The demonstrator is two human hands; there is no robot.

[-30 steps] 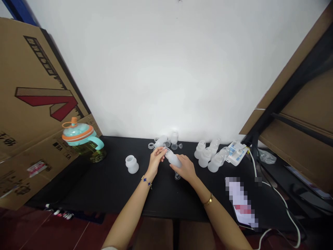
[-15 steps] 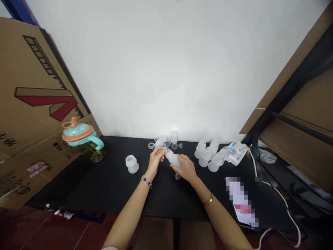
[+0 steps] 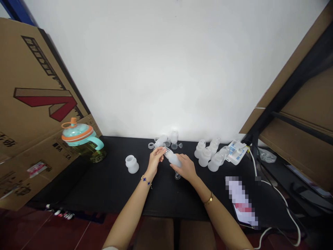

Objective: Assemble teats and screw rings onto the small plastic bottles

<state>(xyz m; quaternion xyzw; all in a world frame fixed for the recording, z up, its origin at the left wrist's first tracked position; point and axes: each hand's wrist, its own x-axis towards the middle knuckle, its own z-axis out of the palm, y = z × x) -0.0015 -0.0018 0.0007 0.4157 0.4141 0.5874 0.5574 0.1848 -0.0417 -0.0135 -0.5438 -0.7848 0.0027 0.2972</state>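
Note:
My right hand (image 3: 186, 167) is wrapped round the body of a translucent white baby bottle (image 3: 173, 159), tilted with its top toward my left hand. My left hand (image 3: 156, 158) pinches the clear cap (image 3: 168, 151) at the bottle's top end; whether the cap is fully seated I cannot tell. Beneath my right hand a small clear dome-shaped piece (image 3: 177, 176) lies on the black table. To the left an uncapped white bottle body (image 3: 132, 164) stands upright. Loose clear rings and bottle parts (image 3: 161, 140) lie behind my hands.
Several capped bottles (image 3: 205, 156) stand together at the right, beside a white box-like item (image 3: 236, 152) with a cable. A phone (image 3: 241, 203) lies at the front right. A jug with a turquoise lid (image 3: 83, 139) and a cardboard box (image 3: 33, 104) are at the left.

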